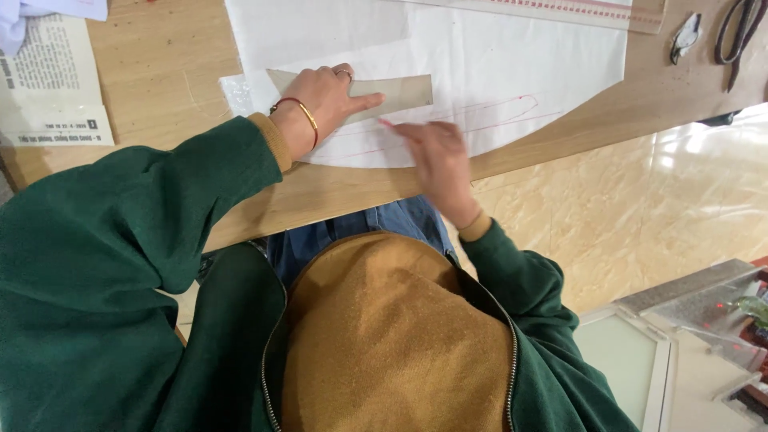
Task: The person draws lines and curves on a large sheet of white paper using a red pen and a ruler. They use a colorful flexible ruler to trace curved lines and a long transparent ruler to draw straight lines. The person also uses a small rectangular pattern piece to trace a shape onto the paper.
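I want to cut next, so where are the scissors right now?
In the head view, the scissors lie at the top right corner of the wooden table, beside a small pale object, well away from both hands.

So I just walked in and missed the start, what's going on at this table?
A person in a green jacket is marking white fabric spread on a wooden table. The left hand presses a tan card template flat on the cloth. The right hand, blurred, holds something thin and pink at the template's lower edge. Red curved lines are already drawn on the fabric. Scissors lie at the far corner, untouched.
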